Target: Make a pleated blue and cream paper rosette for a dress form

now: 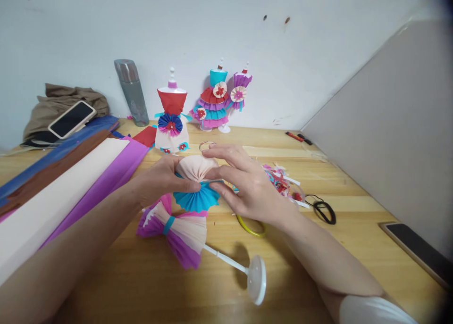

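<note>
Between my two hands is a pleated crepe paper rosette, cream in its upper half and turquoise below. My left hand pinches it from the left, thumb lying near the gathered centre. On the other side my right hand grips the edge, with the index finger over the cream pleats. Below them a small dress form lies on its side, dressed in cream, purple and pink crepe paper with a turquoise waistband. Its white stand points toward the lower right.
Three dressed mini mannequins, one being a red-topped one, stand at the wall beside a bottle. Crepe paper sheets lie left. To the right are paper scraps, yellow tape, a black cord and a phone.
</note>
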Action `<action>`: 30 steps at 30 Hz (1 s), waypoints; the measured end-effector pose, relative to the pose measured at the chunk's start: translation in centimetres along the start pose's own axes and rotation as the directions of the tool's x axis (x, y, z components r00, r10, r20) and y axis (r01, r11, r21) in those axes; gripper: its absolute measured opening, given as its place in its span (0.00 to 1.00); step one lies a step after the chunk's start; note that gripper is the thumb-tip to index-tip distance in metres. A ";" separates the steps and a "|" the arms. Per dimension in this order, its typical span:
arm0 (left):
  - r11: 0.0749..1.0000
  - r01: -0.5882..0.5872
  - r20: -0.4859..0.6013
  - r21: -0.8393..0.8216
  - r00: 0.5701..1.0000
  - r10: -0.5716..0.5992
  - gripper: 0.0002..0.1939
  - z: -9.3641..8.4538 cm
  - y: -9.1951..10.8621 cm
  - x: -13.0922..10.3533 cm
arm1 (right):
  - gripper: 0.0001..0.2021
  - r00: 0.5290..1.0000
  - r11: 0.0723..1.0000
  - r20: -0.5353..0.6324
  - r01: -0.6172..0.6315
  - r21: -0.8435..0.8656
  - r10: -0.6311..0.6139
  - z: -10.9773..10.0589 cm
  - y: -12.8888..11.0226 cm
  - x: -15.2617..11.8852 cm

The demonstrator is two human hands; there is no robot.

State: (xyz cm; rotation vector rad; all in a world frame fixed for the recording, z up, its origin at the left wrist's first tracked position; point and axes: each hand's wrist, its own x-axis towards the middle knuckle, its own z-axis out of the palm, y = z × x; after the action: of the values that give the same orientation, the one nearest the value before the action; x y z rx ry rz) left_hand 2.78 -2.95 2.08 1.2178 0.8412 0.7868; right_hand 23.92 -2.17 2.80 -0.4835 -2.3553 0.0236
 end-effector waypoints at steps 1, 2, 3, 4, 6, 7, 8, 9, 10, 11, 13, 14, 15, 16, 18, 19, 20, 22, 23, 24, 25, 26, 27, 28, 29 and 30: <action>1.000 0.000 -0.001 0.000 1.000 0.000 0.12 0.0 0.0 0.0 | 0.05 1.000 1.000 0.004 -0.006 0.003 0.006 -0.1 0.0 0.0; 1.000 0.001 -0.001 -0.002 1.000 -0.001 0.12 0.0 0.0 0.0 | 0.05 1.000 1.000 0.006 -0.009 0.003 0.009 -0.1 -0.1 0.0; 1.000 0.003 0.001 -0.006 1.000 -0.003 0.12 0.0 0.0 0.0 | 0.05 1.000 1.000 0.009 -0.008 0.000 0.008 -0.1 -0.1 0.1; 1.000 0.006 0.006 -0.008 1.000 -0.006 0.12 0.1 0.0 0.0 | 0.05 1.000 1.000 0.014 -0.007 -0.006 0.007 -0.1 -0.1 0.1; 1.000 0.005 0.019 -0.009 1.000 -0.005 0.11 0.2 0.0 -0.1 | 0.05 0.999 1.000 0.031 -0.014 -0.022 0.015 0.0 -0.2 0.1; 1.000 -0.002 0.023 -0.006 1.000 0.002 0.11 0.2 -0.1 -0.1 | 0.05 0.999 0.999 0.042 -0.021 -0.026 0.022 0.0 -0.2 0.1; 1.000 -0.008 0.027 -0.002 1.000 0.008 0.11 0.2 -0.1 -0.1 | 0.06 0.998 0.999 0.052 -0.028 -0.027 0.029 0.1 -0.3 0.1; 1.000 -0.012 0.030 0.002 0.999 0.012 0.11 0.2 -0.2 -0.1 | 0.06 0.998 0.999 0.059 -0.035 -0.025 0.036 0.1 -0.3 0.1; 1.000 -0.014 0.034 0.005 0.999 0.014 0.10 0.2 -0.3 -0.1 | 0.07 0.997 0.999 0.064 -0.039 -0.022 0.041 0.2 -0.4 0.1; 1.000 -0.012 0.039 0.006 0.999 0.012 0.10 0.1 -0.4 -0.1 | 0.07 0.997 0.999 0.064 -0.038 -0.019 0.039 0.2 -0.4 0.1; 1.000 0.002 0.064 0.008 0.998 -0.002 0.10 0.0 -0.4 0.0 | 0.08 0.998 1.000 0.058 -0.023 -0.019 0.024 0.4 -0.5 0.0; 1.000 0.006 0.076 0.010 0.997 -0.007 0.10 0.0 -0.3 0.0 | 0.08 0.999 1.000 0.052 -0.009 -0.023 0.010 0.5 -0.5 0.0; 1.000 0.008 0.086 0.014 0.996 -0.009 0.11 -0.1 -0.2 0.0 | 0.08 0.999 1.000 0.044 0.008 -0.028 -0.007 0.5 -0.4 0.0; 1.000 0.011 0.095 0.023 0.995 -0.013 0.12 -0.1 0.0 0.1 | 0.08 0.999 0.999 0.037 0.024 -0.036 -0.023 0.6 -0.3 0.0; 0.999 0.009 0.100 0.047 0.995 -0.013 0.12 -0.1 0.4 0.0 | 0.07 0.998 0.997 0.027 0.059 -0.059 -0.058 0.8 -0.1 0.0; 0.998 0.007 0.103 0.058 0.995 -0.013 0.13 -0.2 0.6 0.0 | 0.06 0.996 0.994 0.020 0.084 -0.071 -0.083 0.9 0.0 0.0; 0.998 0.008 0.114 0.065 0.993 -0.015 0.13 -0.3 0.8 -0.1 | 0.05 0.994 0.990 0.015 0.111 -0.083 -0.110 0.9 0.2 0.0; 0.998 0.010 0.146 0.061 0.989 -0.019 0.16 -0.5 1.1 -0.2 | 0.04 0.988 0.983 -0.003 0.154 -0.097 -0.155 0.8 0.4 0.0; 0.999 0.009 0.163 0.052 0.986 -0.017 0.18 -0.7 1.2 -0.2 | 0.04 0.986 0.982 -0.010 0.163 -0.096 -0.164 0.8 0.5 0.0; 0.999 -0.003 0.155 0.044 0.988 -0.004 0.20 -0.9 1.2 -0.2 | 0.04 0.987 0.983 -0.017 0.160 -0.093 -0.162 0.7 0.6 0.0; 0.999 -0.020 0.140 0.040 0.990 0.014 0.20 -1.1 1.2 -0.2 | 0.04 0.988 0.985 -0.020 0.149 -0.086 -0.151 0.7 0.7 0.0; 0.999 -0.030 0.119 0.042 0.993 0.025 0.20 -1.2 1.1 -0.1 | 0.04 0.991 0.988 -0.018 0.134 -0.078 -0.136 0.7 0.7 0.0; 0.998 -0.030 0.105 0.049 0.994 0.024 0.19 -1.2 0.9 0.0 | 0.05 0.993 0.991 -0.012 0.117 -0.072 -0.118 0.7 0.7 -0.1; 0.998 -0.017 0.100 0.058 0.995 0.011 0.18 -1.2 0.7 0.0 | 0.05 0.994 0.992 -0.010 0.106 -0.070 -0.107 0.7 0.7 -0.1; 0.998 0.003 0.092 0.064 0.996 -0.009 0.17 -1.1 0.5 0.1 | 0.05 0.995 0.993 -0.011 0.100 -0.070 -0.101 0.8 0.7 -0.1; 0.998 0.024 0.087 0.061 0.996 -0.029 0.16 -0.9 0.2 0.1 | 0.05 0.995 0.993 -0.011 0.098 -0.069 -0.099 0.9 0.6 -0.1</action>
State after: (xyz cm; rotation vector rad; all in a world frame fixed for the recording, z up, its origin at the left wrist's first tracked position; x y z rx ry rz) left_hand 2.02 -2.36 2.13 1.2824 0.8118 0.6859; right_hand 23.66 -1.52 1.97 -0.3980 -2.3689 -0.1065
